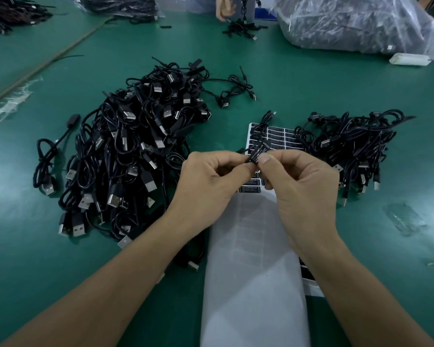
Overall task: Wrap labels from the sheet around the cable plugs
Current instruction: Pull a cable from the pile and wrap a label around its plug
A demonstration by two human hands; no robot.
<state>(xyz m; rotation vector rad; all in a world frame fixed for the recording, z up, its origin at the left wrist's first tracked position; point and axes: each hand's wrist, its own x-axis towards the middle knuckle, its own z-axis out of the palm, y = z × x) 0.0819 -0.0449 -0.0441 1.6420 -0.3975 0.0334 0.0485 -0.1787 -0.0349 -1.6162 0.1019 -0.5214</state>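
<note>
Our left hand point(211, 181) pinches a black plug point(250, 160) with curled fingers, and our right hand point(301, 186) pinches the label point(259, 152) on it between thumb and forefinger. We hold both just above the label sheet point(281, 137) on the green counter point(311, 91). A big cable pile point(135, 146) lies at the left of the sheet, a smaller pile point(348, 144) at the right.

Label sheet point(273, 136) on table point(361, 246), between big cable pile point(125, 151) left, smaller pile point(348, 144) right.
</note>
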